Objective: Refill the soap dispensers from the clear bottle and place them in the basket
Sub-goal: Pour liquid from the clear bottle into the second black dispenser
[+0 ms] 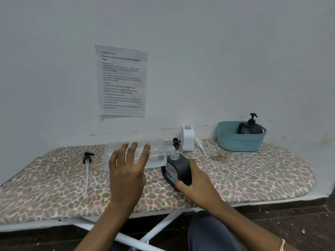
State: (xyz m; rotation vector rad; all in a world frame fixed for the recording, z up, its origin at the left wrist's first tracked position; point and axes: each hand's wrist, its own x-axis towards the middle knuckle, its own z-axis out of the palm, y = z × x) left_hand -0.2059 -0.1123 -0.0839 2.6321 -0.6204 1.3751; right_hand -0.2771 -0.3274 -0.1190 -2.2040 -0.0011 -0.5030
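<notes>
Black-headed with a long pale tube, a loose pump [87,161] lies at the left of the ironing board [253,178], likely unscrewed and parked clear of the pouring; just right of it the left hand [126,171] grips the clear bottle [157,154], fingers spread over its side, holding it tipped nearly flat above the board so its neck meets the open mouth of the black dispenser [179,169]; liquid lies low in the bottle, so the pour seems under way; the right hand [196,185] clasps this dispenser from the near right and leans it a little towards the bottle, probably to steady it and line up the two narrow openings; a spill is the risk if either drifts. Behind the bottle's neck sits a second black pump [175,143], partly hidden; next right a white dispenser [188,140] stands by the wall without its pump, the white pump [199,144] lying just beside it, seemingly awaiting its turn; at far right the teal basket [241,142] holds a capped dispenser [251,126], which I judge finished.

The board wears a leopard-print cover, stained near the white pump, on white metal legs; behind it is a plain pale wall [217,60] with a printed sheet [122,80] stuck up; the floor below is dark.
</notes>
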